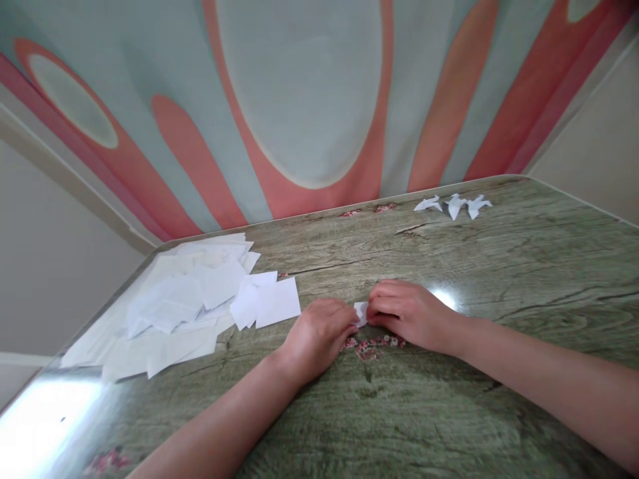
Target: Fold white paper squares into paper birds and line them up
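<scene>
Between my two hands, low over the table, is a small folded piece of white paper [361, 313]. My left hand [319, 332] grips its left side with fingers closed. On the other side, my right hand [407, 311] has its fingers curled round the right part and hides much of it. Left of my left hand lie a few loose square paper sheets [277, 303]. Beyond my right hand, at the back of the table, stand 3 folded paper birds [454, 205].
A wide heap of white paper sheets [174, 299] spreads over the table's left side. The wood-patterned table [424, 412] has printed flowers and reflects light. Behind its back edge hangs a grey-and-coral patterned cloth [304, 86].
</scene>
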{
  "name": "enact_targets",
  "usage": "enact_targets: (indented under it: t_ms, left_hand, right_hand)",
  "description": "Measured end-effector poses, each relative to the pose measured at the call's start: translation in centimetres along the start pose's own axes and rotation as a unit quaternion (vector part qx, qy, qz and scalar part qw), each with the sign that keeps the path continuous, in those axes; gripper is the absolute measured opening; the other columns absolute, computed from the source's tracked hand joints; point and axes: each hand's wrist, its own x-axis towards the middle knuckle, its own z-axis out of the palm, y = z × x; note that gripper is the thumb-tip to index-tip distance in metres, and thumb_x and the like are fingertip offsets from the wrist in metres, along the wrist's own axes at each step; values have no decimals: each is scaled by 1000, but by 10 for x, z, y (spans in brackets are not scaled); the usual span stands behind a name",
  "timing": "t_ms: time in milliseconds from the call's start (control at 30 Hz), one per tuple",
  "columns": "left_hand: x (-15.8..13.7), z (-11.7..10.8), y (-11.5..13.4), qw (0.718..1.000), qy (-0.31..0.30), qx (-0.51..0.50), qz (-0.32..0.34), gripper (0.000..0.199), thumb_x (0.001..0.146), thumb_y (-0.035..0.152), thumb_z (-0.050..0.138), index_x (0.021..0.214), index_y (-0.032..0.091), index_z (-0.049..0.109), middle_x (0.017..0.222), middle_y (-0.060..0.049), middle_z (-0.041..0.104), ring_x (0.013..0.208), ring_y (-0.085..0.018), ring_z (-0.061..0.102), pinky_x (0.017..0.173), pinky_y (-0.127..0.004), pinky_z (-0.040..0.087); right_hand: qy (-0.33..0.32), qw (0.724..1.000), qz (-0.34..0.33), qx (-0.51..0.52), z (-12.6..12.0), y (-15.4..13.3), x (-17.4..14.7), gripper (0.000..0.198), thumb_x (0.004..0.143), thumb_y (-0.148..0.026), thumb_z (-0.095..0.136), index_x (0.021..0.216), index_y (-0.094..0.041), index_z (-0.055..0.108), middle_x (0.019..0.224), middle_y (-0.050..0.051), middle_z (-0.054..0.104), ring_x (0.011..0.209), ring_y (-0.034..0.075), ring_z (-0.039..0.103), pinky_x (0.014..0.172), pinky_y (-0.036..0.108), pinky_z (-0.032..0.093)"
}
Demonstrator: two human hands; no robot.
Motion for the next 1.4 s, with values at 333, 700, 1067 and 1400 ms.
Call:
enact_targets:
  t_ms: [333,700,1067,1400]
  left_hand:
    - [2,-4,2,999,-7,-30,-12,16,90,24,53,83,18,66,83,-7,69,87,-20,65,83,-34,50]
    - [5,6,4,995,20,-85,-57,9,88,16,57,80,16,63,85,-5,66,88,-18,59,81,-31,47]
    - [11,8,12,969,17,-150,-196,14,85,13,55,97,19,52,81,1,62,75,-13,61,69,-24,46]
    - [15,10,12,970,8,-106,-219,25,83,12,55,107,17,56,74,1,61,69,-15,59,66,-26,44]
  right_hand:
    - [3,999,45,-11,2,-2,4,16,90,-18,55,78,-17,66,76,2,61,79,16,54,74,28,40]
    - [-11,993,106,-57,5,-4,9,17,89,-21,56,75,-17,64,75,3,61,76,17,54,72,28,38]
    - [-14,989,116,-88,9,-4,11,18,92,-24,52,83,-16,65,81,6,64,81,20,57,74,30,38]
    - [-22,987,109,-115,10,-1,14,23,94,-28,50,79,-16,63,79,6,64,78,19,56,70,30,36]
